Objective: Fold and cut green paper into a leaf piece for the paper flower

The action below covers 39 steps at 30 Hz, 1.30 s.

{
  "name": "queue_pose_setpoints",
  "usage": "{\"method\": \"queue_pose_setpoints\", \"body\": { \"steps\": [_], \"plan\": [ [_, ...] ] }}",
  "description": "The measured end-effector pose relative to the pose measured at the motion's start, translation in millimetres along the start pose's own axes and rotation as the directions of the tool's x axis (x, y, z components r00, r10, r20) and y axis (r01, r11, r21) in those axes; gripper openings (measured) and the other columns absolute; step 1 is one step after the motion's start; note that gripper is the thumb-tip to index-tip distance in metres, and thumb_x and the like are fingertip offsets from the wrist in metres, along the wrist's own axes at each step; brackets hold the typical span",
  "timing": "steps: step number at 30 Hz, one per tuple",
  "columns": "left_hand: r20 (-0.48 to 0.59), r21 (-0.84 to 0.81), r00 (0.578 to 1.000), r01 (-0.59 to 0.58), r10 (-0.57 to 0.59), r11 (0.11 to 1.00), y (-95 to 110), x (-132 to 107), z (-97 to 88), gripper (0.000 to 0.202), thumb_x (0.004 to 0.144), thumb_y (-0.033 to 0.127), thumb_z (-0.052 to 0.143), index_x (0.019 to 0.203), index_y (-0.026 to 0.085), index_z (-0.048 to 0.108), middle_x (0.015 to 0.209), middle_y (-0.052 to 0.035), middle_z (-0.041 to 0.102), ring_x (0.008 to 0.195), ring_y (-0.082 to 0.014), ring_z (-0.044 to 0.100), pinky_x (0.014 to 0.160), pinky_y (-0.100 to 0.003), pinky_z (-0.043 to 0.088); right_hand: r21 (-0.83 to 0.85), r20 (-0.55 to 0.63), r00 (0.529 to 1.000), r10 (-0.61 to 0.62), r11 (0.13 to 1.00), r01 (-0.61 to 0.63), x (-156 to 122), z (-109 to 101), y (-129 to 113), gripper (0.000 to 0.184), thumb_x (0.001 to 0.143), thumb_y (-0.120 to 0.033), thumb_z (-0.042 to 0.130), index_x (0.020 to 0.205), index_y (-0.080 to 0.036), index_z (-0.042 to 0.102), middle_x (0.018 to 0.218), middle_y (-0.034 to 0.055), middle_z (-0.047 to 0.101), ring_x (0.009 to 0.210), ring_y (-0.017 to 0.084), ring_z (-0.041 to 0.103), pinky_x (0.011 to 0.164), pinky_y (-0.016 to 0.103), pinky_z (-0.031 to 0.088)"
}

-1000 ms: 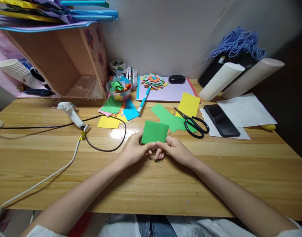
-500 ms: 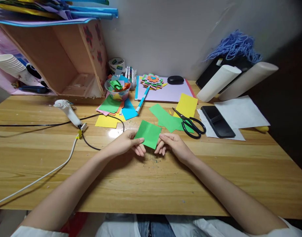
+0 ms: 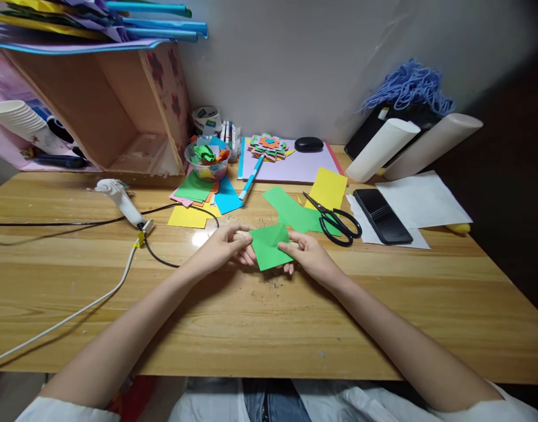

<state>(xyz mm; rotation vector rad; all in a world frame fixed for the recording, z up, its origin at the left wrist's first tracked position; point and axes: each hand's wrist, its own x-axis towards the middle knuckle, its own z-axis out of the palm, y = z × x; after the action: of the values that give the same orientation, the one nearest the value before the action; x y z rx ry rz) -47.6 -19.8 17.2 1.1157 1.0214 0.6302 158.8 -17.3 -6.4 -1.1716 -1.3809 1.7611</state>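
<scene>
Just below the frame's centre, a roughly square green paper sheet [image 3: 268, 251], without clear long axis, lies between the left hand [image 3: 234, 245], pinching its left corner, and the right hand [image 3: 309, 255], gripping its right side; neither is nearer.

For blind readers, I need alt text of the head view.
A bare left hand and right hand hold a squarish green paper sheet over a wooden table. Beyond, to the right, lie black-handled scissors and a black rectangular phone.
</scene>
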Motion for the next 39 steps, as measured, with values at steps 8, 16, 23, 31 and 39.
{"method": "queue_pose_setpoints", "body": {
  "steps": [8, 16, 23, 31, 39],
  "plan": [
    [0.062, -0.036, 0.998, 0.03, -0.027, 0.999, -12, 1, 21.9, 0.034, 0.075, 0.04, 0.06, 0.09, 0.01, 0.057, 0.077, -0.0089, 0.068, 0.064, -0.0142, 0.066, 0.062, -0.026, 0.052, 0.08, 0.032, 0.999, -0.024, 0.997, 0.021, 0, 6, 1, 0.037, 0.076, -0.043, 0.058, 0.098, -0.018, 0.043, 0.055, -0.0037, 0.06, 0.044, 0.013, 0.059, 0.043, 0.023, 0.049],
    [0.194, 0.076, 0.975, 0.096, -0.109, 0.992, -5, -3, 10.7, 0.025, 0.075, 0.035, 0.058, 0.08, 0.011, 0.057, 0.062, -0.0038, 0.063, 0.048, -0.0093, 0.056, 0.051, -0.022, 0.046, -0.311, -0.117, 0.923, -0.366, 0.896, 0.316, -5, 0, -3, 0.044, 0.076, -0.03, 0.062, 0.116, -0.025, 0.046, 0.11, 0.0067, 0.058, 0.097, 0.018, 0.057, 0.081, 0.032, 0.049],
    [0.036, 0.173, 0.995, -0.094, 0.089, 0.98, -6, -2, 13.5, 0.026, 0.076, 0.038, 0.055, 0.07, 0.013, 0.061, 0.058, 0.0022, 0.052, 0.051, -0.0074, 0.044, 0.048, -0.018, 0.034, -0.617, -0.02, 0.78, -0.626, 0.621, 0.483, -13, 3, -3, 0.019, 0.082, -0.025, 0.054, 0.098, -0.026, 0.064, 0.096, 0.0059, 0.062, 0.092, 0.02, 0.058, 0.083, 0.037, 0.047],
    [-0.088, 0.185, 0.982, -0.149, 0.167, 0.971, -10, 0, 19.6, 0.031, 0.079, 0.041, 0.05, 0.073, 0.014, 0.062, 0.071, 0.0002, 0.058, 0.064, -0.0113, 0.049, 0.058, -0.02, 0.039, -0.681, -0.047, 0.753, -0.656, 0.573, 0.456, -12, 7, -2, 0.025, 0.083, -0.024, 0.055, 0.107, -0.026, 0.061, 0.096, 0.006, 0.06, 0.091, 0.019, 0.057, 0.081, 0.034, 0.046],
    [0.036, 0.218, 0.99, -0.142, 0.137, 0.966, -6, -5, 28.8, 0.031, 0.08, 0.04, 0.048, 0.068, 0.014, 0.059, 0.059, 0.0031, 0.05, 0.053, -0.0089, 0.041, 0.051, -0.019, 0.033, -0.526, -0.06, 0.856, -0.513, 0.745, 0.41, -10, 10, -6, 0.015, 0.083, -0.027, 0.053, 0.09, -0.023, 0.066, 0.089, 0.0054, 0.065, 0.087, 0.02, 0.058, 0.08, 0.035, 0.046]
  ]
}}
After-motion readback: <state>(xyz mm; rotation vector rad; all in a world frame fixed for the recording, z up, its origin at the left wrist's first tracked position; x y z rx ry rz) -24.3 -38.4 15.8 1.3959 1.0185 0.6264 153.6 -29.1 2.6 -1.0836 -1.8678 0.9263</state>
